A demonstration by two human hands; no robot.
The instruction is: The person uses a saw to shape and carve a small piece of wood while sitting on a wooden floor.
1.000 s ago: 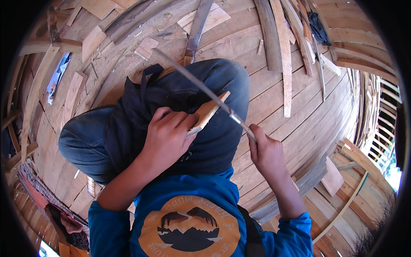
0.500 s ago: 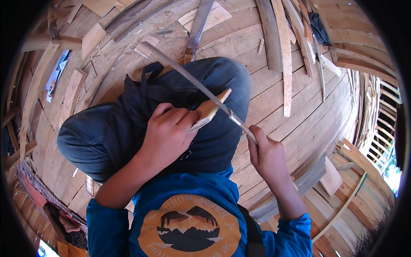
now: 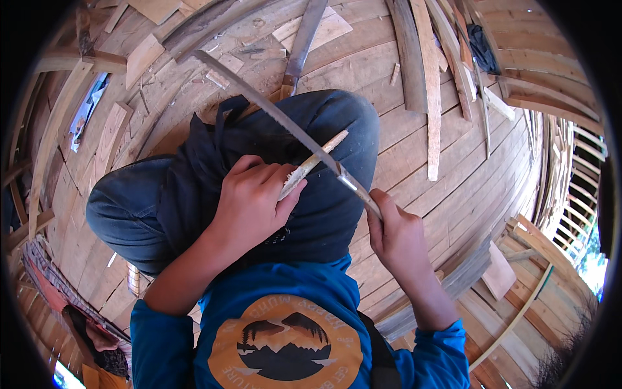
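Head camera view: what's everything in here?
Wood piece: one, pale, over the lap
Long blade: one, grey, across the wood piece
Plank floor: one, brown, beneath
Second blade: one, grey, brown-handled, ahead
Timber pieces: many, tan and grey, strewn about
Cloth-like bundle: one, black, upper right
Trousers: one pair, dark blue, centre
Shirt: one, blue, bottom centre
Left fingers: one set, gripping the wood piece
Right fingers: one set, gripping the long blade's handle

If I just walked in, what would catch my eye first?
Probably the long blade in the right hand, slanting over the dark trousers. It crosses a small piece of wood in the left hand; below, a round orange print stands out on the blue shirt.
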